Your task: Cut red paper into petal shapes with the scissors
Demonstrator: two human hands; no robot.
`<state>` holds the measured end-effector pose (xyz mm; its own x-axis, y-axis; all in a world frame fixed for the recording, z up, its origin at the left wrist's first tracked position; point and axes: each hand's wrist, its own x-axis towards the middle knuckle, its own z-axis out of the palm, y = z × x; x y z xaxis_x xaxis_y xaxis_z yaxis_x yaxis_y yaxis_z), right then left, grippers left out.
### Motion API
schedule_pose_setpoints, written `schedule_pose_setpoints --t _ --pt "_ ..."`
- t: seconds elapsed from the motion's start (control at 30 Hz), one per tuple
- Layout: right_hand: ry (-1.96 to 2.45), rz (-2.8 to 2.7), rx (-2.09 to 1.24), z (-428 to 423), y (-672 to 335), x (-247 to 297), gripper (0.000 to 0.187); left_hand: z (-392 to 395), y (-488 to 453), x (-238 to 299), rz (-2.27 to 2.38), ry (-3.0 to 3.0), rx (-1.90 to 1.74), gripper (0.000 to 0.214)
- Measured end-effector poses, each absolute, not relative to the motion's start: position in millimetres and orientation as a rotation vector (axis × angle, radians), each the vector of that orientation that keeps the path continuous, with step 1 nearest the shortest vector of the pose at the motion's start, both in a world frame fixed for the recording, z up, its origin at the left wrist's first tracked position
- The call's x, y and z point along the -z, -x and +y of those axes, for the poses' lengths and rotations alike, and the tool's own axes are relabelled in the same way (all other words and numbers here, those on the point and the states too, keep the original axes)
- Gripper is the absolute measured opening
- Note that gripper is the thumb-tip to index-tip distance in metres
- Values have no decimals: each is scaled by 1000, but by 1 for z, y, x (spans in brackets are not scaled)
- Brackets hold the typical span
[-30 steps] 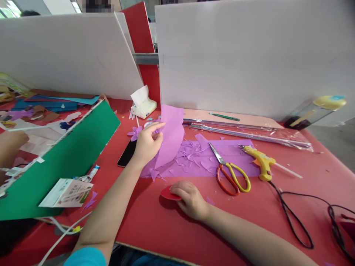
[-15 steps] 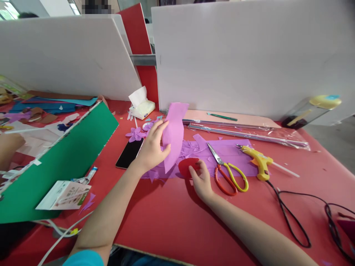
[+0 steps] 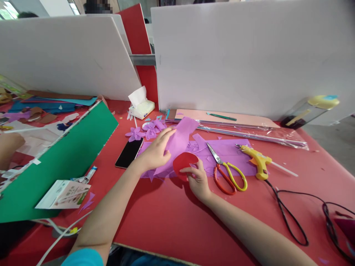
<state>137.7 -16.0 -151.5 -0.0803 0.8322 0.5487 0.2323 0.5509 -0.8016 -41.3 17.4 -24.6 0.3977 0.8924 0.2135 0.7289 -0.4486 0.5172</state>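
Note:
My left hand (image 3: 156, 153) is closed on a curved strip of purple felt (image 3: 184, 133), thumb apart from the fingers, tilting it low over other purple pieces. Between the fingers and thumb of my right hand (image 3: 198, 181) is a red felt circle (image 3: 183, 162), raised just above the table. Under both lies a larger purple sheet (image 3: 241, 147) with scraps on it. Scissors (image 3: 226, 173) with one red and one yellow handle rest on the sheet, right of my right hand. Purple felt flowers (image 3: 135, 134) sit behind my left hand, by a black phone (image 3: 129, 153).
A yellow glue gun (image 3: 259, 160) with a black cord lies to the right. Wrapped sticks (image 3: 249, 135) and a green pen (image 3: 223, 116) are at the back. A green board (image 3: 69, 166) stands left, beyond it another person's arm (image 3: 9, 147). Tissues (image 3: 142, 107) stand near the divider.
The purple strip has come down and tilted right, from upright to leaning low. My right hand has raised and turned the red circle slightly to the left.

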Motion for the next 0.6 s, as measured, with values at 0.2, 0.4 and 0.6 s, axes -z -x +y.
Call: schedule_pose_setpoints --t 0.2,0.4,0.6 --pt "825 -1742 -657 -16 -142 148 53 17 41 24 1369 -2356 -642 66" --pt "792 -1785 -632 -19 -141 141 48 14 39 24 1265 -2368 -707 68" --pt "797 -1747 -588 -18 -139 143 36 9 35 18 1237 -2372 -840 66"
